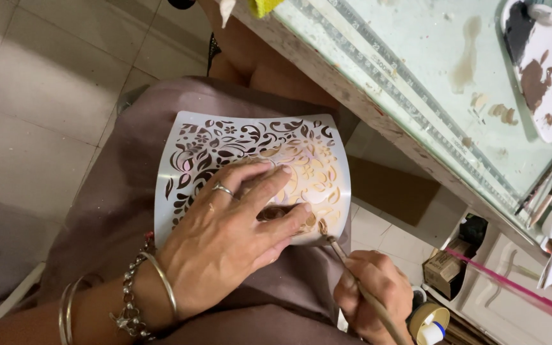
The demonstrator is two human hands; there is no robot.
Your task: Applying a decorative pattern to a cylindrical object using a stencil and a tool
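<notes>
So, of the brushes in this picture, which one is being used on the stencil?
The thin wooden-handled brush in the right hand. Its tip touches the white floral stencil beside the left hand. The other brushes lie untouched on the glass table.

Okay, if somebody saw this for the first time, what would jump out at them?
The white floral stencil sheet in the middle, curved over something in the lap, with the left hand pressing it flat. Just below, the right hand dabs a thin brush at its lower edge. At upper right, a paint-smeared glass table.
</notes>
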